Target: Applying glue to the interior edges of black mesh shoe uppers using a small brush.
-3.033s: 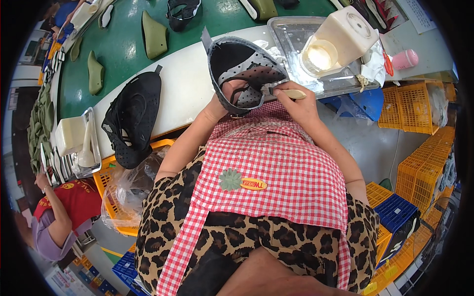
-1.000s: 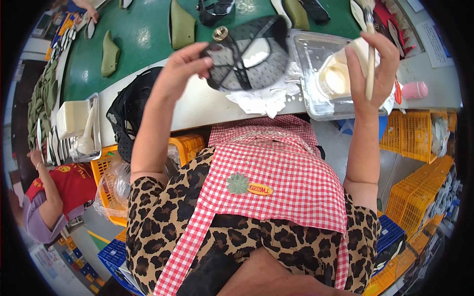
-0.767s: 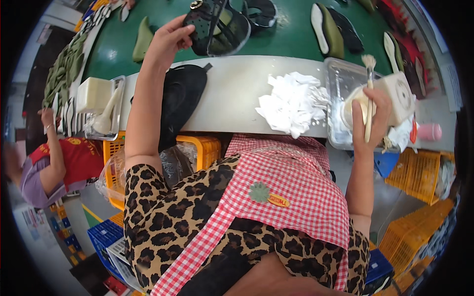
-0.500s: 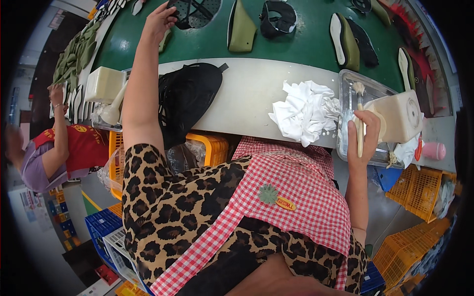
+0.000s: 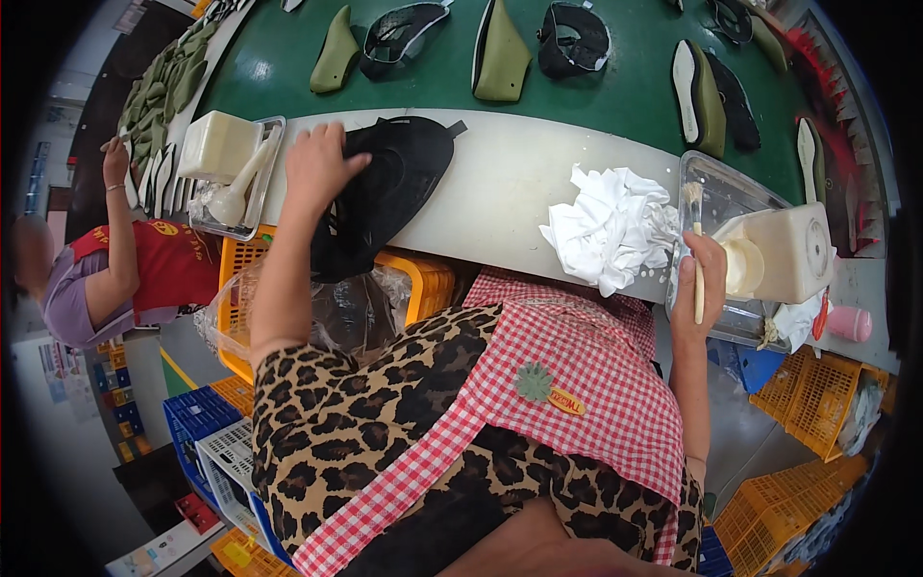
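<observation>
A black shoe upper (image 5: 389, 197) lies flat at the white bench's near-left edge. A small brush (image 5: 694, 260) stands upright, bristles up, at right.

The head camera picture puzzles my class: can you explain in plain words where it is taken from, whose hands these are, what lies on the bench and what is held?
The picture comes from a wide fisheye camera worn on a person's head, looking down, so straight edges bend near the rim. The two forearms rising from below belong to that person. The left hand rests on a black shoe upper lying on the white bench edge. The right hand holds a small brush upright beside a cream container in a clear tray. A crumpled white cloth lies between the hands. Beyond is a green belt carrying shoe parts. At the left another person's hand works at the same belt.
</observation>
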The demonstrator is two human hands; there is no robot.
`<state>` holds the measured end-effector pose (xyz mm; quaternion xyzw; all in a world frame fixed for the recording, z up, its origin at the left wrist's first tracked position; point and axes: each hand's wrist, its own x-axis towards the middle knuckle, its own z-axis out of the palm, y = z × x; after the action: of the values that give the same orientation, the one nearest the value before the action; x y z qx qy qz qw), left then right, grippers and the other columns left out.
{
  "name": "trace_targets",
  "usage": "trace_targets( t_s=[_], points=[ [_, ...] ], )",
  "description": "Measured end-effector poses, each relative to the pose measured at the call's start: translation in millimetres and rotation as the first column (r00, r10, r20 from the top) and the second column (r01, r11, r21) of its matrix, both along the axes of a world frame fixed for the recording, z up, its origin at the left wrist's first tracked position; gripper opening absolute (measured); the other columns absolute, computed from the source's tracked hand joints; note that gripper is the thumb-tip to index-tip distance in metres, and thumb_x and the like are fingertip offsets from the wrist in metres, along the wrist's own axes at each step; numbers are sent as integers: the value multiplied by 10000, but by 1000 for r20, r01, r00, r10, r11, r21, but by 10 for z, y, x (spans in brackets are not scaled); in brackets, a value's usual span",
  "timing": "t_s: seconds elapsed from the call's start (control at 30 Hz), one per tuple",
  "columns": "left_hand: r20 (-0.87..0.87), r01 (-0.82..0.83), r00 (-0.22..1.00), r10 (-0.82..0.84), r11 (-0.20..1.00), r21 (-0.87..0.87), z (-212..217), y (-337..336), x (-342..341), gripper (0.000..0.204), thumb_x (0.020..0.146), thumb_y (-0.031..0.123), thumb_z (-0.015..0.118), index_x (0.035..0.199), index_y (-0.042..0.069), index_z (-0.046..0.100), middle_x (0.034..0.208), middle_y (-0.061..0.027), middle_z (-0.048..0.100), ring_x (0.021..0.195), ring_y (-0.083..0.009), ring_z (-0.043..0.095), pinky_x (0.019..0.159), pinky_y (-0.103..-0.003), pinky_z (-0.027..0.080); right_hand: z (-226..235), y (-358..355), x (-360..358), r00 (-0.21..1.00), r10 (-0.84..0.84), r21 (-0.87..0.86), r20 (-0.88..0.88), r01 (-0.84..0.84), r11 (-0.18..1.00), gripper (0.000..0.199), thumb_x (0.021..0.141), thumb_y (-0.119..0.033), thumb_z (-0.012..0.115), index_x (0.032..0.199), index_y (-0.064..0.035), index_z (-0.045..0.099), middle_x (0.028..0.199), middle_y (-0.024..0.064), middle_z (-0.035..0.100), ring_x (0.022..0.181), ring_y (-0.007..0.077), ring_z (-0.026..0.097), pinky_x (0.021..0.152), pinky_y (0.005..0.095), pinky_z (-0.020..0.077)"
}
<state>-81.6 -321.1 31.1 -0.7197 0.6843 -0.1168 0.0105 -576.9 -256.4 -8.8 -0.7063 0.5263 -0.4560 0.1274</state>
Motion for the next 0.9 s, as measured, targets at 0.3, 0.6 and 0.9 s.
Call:
trace_targets(
  t_s=[0.3,0.6,0.9],
  points=[
    [-166,102,977,-135,976,-193,-175,169,-16,96,778,86,645,809,44,564,865,-127,580,824,-347,581,701,-434,479,14,-62,106,993,114,-8,34,-113,994,186,959,-97,590,1111,-3,644,1032,164,642,939,324,586,847,395,464],
    [-688,426,582,-433,883,-194,525,-239,-1178,124,789,-32,593,827,-12,477,931,-64,662,669,-89,489,617,-252,445,333,-116,103,987,-24,-285,-160,-23,958,376,856,-139,730,1198,-34,616,1163,177,640,1045,361,578,915,433,457],
    [-991,770,-43,127,636,48,674,-220,-1842,198,880,68,656,759,39,501,968,-92,674,744,-50,619,612,-224,488,444,159,-199,984,-74,75,165,62,995,403,860,-83,721,1245,-75,603,1117,73,617,924,176,572,859,296,468]
  ],
)
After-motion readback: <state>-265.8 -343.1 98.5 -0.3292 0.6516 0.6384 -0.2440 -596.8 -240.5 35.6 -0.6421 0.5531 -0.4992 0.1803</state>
